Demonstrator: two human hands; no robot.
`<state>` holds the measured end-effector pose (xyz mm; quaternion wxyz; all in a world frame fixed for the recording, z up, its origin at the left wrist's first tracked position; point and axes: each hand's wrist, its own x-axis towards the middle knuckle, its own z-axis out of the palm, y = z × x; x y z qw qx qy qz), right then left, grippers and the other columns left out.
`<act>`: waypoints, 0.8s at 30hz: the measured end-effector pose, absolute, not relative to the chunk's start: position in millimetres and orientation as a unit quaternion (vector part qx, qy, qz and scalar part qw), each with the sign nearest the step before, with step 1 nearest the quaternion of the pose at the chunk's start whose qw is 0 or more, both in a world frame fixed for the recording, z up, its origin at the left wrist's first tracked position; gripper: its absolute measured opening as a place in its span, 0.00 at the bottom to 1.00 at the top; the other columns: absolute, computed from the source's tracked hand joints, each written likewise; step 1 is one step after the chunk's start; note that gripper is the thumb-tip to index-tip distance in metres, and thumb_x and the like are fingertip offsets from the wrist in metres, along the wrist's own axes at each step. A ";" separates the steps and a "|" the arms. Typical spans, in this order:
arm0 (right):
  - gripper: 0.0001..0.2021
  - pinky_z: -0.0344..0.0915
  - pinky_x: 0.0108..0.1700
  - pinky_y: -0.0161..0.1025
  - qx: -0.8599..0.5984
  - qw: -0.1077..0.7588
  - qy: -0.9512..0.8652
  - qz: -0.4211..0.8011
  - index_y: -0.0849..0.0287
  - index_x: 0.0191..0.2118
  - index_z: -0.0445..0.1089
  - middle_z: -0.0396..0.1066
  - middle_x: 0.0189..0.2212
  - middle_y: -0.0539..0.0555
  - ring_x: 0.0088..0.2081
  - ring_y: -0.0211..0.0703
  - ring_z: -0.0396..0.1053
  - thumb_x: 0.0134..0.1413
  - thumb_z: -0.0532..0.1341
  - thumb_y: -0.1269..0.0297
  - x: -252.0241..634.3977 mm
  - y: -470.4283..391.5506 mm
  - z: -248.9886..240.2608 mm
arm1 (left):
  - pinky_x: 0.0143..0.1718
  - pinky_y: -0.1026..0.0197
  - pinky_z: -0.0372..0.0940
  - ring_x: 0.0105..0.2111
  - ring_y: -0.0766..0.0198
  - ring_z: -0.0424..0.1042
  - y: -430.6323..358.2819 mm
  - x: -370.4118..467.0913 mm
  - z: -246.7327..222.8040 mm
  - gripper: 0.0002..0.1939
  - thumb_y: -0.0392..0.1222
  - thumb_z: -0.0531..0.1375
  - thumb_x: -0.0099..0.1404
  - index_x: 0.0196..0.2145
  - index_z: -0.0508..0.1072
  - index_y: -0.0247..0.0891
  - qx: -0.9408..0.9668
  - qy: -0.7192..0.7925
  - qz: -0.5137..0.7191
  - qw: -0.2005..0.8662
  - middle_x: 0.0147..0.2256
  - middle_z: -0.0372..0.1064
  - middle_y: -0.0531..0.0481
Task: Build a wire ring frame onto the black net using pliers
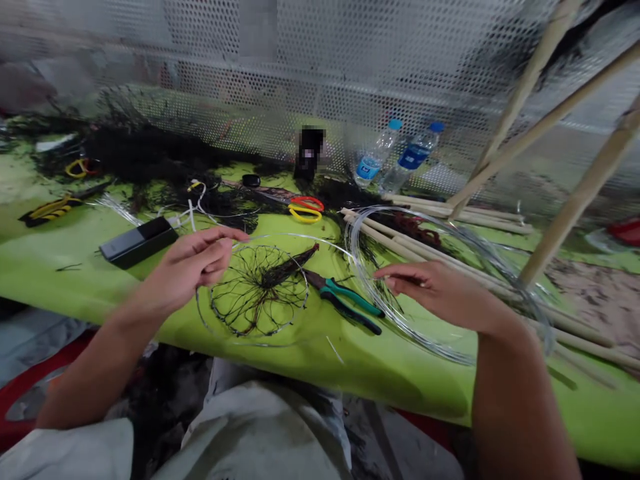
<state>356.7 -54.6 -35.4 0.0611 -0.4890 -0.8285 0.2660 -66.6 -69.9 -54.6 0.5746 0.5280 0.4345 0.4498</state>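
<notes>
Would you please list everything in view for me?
Wire coil: one, silvery, right.
Wire strand: one, silvery, centre.
Netted ring: one, dark, centre.
Pliers: one, green-black, beside ring.
Tool: one, yellow-black, left.
Scissors: at least one, red-yellow, centre back.
Box: one, grey, left.
Cables: several, white, beyond box.
Bottles: two, clear, back.
Poles: several, tan, right.
Fibres: uncounted, black, back left.
Panel: one, grey, behind.
Tabletop: one, green, beneath.
Blurred object: one, black, back.
Left grip: one, bare, on strand.
Right grip: one, bare, at coil.
</notes>
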 end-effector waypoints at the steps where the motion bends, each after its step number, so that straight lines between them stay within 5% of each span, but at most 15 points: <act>1: 0.18 0.62 0.36 0.41 -0.493 0.044 -0.843 0.210 0.53 0.52 0.80 0.80 0.34 0.54 0.31 0.46 0.72 0.71 0.54 0.54 354.3 -56.6 -31.3 | 0.17 0.70 0.41 0.17 0.76 0.42 -63.6 -61.3 -54.8 0.17 0.50 0.63 0.70 0.47 0.78 0.34 0.555 0.446 0.436 0.550 0.22 0.44 0.62; 5: 0.15 0.59 0.36 0.41 -0.520 0.011 -0.851 0.078 0.53 0.45 0.77 0.81 0.36 0.55 0.35 0.49 0.75 0.72 0.53 0.59 335.3 -62.7 -30.5 | 0.18 0.67 0.45 0.17 0.72 0.43 -34.6 -49.3 -60.1 0.22 0.53 0.51 0.74 0.48 0.75 0.32 0.650 0.485 0.369 0.454 0.22 0.42 0.62; 10: 0.15 0.54 0.32 0.41 -0.512 -0.001 -0.857 0.061 0.54 0.39 0.74 0.78 0.31 0.54 0.31 0.47 0.73 0.72 0.51 0.62 321.4 -53.1 -49.5 | 0.24 0.64 0.54 0.21 0.68 0.59 -4.3 -45.6 -66.9 0.17 0.49 0.54 0.73 0.44 0.77 0.34 0.735 0.506 0.276 0.356 0.23 0.61 0.54; 15: 0.15 0.56 0.35 0.41 -0.480 -0.010 -0.875 0.055 0.56 0.41 0.74 0.80 0.38 0.58 0.37 0.50 0.75 0.73 0.51 0.63 317.6 -42.1 -66.0 | 0.35 0.60 0.58 0.29 0.62 0.67 15.0 -26.3 -70.3 0.16 0.47 0.55 0.74 0.48 0.79 0.36 0.798 0.518 0.214 0.221 0.33 0.75 0.46; 19: 0.17 0.56 0.36 0.42 -0.469 -0.012 -0.882 0.052 0.56 0.42 0.74 0.80 0.38 0.58 0.37 0.50 0.75 0.75 0.49 0.61 313.3 -41.4 -79.1 | 0.41 0.58 0.60 0.37 0.57 0.73 29.3 -16.8 -77.3 0.15 0.45 0.57 0.73 0.49 0.80 0.39 0.823 0.505 0.163 0.205 0.40 0.78 0.44; 24: 0.18 0.55 0.34 0.41 -0.476 -0.003 -0.878 0.051 0.55 0.40 0.74 0.80 0.35 0.56 0.34 0.49 0.75 0.75 0.48 0.60 318.5 -41.5 -92.1 | 0.36 0.60 0.59 0.29 0.62 0.70 35.0 -40.4 -79.8 0.17 0.46 0.57 0.72 0.52 0.78 0.39 0.821 0.486 0.141 0.264 0.32 0.76 0.49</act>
